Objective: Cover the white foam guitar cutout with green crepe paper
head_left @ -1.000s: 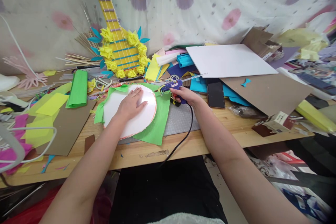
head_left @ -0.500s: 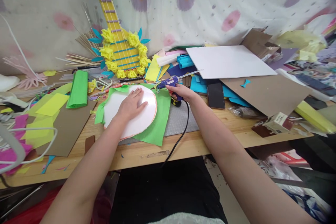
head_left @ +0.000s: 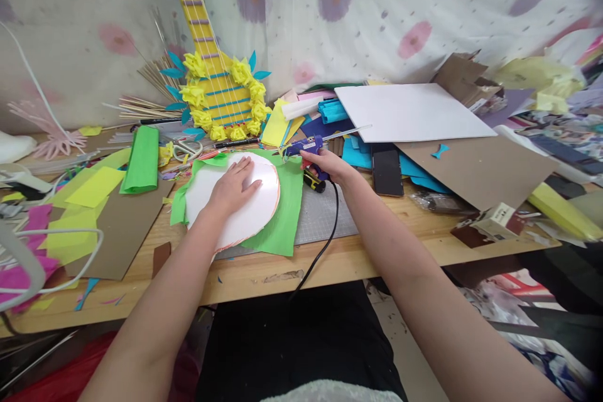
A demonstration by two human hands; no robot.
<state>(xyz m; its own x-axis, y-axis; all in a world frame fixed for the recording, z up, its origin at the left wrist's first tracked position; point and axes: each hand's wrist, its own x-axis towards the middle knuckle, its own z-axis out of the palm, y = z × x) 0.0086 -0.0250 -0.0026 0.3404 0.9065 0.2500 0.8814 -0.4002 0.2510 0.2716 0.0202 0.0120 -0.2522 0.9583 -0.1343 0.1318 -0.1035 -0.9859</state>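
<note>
Green paper [head_left: 285, 226] lies near the front edge of the wooden table [head_left: 268, 277] in the head view, partly under a white rounded board [head_left: 264, 201] with an orange line along its rim. At the upper left, the paper is folded up over the board's edge; on the right, it spreads out well past it. The person's left hand [head_left: 234, 187] rests on the board, palm down, fingers extended and thumb held out to the side, gripping nothing. The right hand [head_left: 327, 166] is closed around the handle of a blue glue gun [head_left: 304, 146], whose nozzle points left near the paper's far edge; whether the tip touches anything is too small to tell. A clear stick juts from the back of the gun toward a large white sheet [head_left: 414, 113], and a black cord [head_left: 325, 245] runs down from the handle past the table edge. Just below the gun lies a yellow and black tool [head_left: 314, 183], beside a grey gridded mat [head_left: 330, 217] that lies partly under the green paper. Behind stands a yellow guitar shape [head_left: 221, 97] trimmed with paper flowers, and a dark phone [head_left: 387, 169] lies right of the right hand.
</note>
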